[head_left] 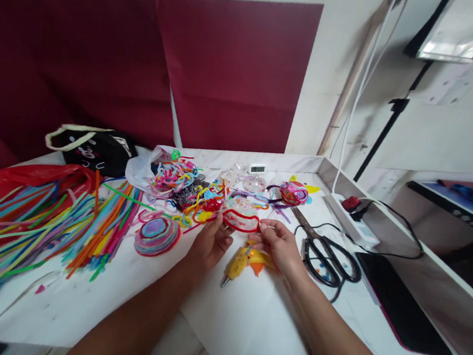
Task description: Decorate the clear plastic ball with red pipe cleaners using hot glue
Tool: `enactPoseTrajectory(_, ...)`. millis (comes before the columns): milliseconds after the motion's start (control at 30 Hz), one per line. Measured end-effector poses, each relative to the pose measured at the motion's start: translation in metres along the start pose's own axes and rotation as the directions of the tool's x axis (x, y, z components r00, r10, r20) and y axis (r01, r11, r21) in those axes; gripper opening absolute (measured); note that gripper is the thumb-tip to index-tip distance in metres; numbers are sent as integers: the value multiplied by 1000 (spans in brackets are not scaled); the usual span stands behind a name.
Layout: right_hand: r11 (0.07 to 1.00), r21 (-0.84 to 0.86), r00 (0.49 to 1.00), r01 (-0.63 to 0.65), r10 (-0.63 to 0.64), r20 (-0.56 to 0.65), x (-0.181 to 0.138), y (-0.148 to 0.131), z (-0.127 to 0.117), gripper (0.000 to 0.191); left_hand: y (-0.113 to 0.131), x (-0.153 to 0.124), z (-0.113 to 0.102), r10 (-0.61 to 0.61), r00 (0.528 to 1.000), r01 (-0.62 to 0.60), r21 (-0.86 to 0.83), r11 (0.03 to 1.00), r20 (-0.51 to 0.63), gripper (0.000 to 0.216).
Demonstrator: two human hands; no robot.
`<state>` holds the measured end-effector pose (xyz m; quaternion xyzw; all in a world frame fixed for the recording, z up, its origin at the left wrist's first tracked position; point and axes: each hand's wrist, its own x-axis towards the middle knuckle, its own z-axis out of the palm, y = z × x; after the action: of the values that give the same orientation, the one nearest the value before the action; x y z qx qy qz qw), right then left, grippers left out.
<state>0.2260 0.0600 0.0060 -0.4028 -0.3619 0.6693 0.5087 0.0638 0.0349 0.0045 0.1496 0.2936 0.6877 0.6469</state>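
Note:
Between my two hands is a clear plastic piece [242, 207] with a red pipe cleaner [240, 226] running along its near edge. My left hand [212, 242] pinches the left end of it. The fingertips of my right hand [277, 244] close on the right end. Just below lies a yellow hot glue gun [240, 264], nozzle toward me, its rear partly hidden by my right hand. A round coil of multicoloured pipe cleaners [157, 237] rests to the left of my left hand. Large scissors [322, 248] with black handles lie to the right, blades pointing away.
Many loose pipe cleaners [101, 237] cover the left side. A tangled heap of pieces [178, 177] and a pink coiled shape [294, 193] lie behind my hands. At the right are a black phone [404, 305], a power strip [355, 222] and cables. A black pouch [97, 150] stands at the back.

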Motion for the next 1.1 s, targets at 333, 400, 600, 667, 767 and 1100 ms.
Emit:
enactPoseTrajectory(333,-285,-944,931,164,-271,244,-20,-51,-103,23,5,2,-3,54,998,-50,97,994,-43,19)
enactPoseTrajectory(400,-427,-896,961,124,-174,216,-19,-47,-121,25,5,1,-3,64,997,-58,120,991,-48,19)
enactPoseTrajectory(600,-496,-861,967,117,-141,212,-10,-38,-138,28,4,1,-1,110,993,-96,266,959,-37,32)
enactPoseTrajectory(667,-514,-855,974,72,-149,171,-9,-39,-137,23,3,1,-1,125,992,-111,292,950,-27,36)
enactPoseTrajectory(767,-526,-850,988,26,-117,102,-8,-42,-136,24,2,2,-3,133,991,-125,319,939,-1,36)
enactPoseTrajectory(1100,-442,-893,993,-80,-110,-35,-7,-47,-125,41,0,3,-9,159,983,-183,466,866,91,34)
